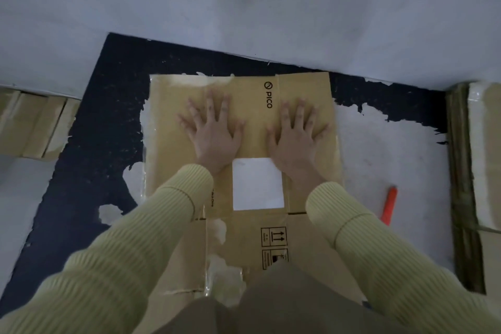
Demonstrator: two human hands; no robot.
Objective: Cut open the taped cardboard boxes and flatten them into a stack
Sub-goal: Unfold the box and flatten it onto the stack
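Note:
A flattened brown cardboard box with "PICO" print and a white label lies on the floor in front of me. My left hand presses flat on it with fingers spread, left of the label. My right hand presses flat beside it, to the right of the print. An orange-red cutter lies on the floor to the right of the box, apart from both hands.
A stack of flattened cardboard stands along the right edge. More cardboard lies at the left edge. The floor is dark with worn white patches, and a pale wall runs behind the box.

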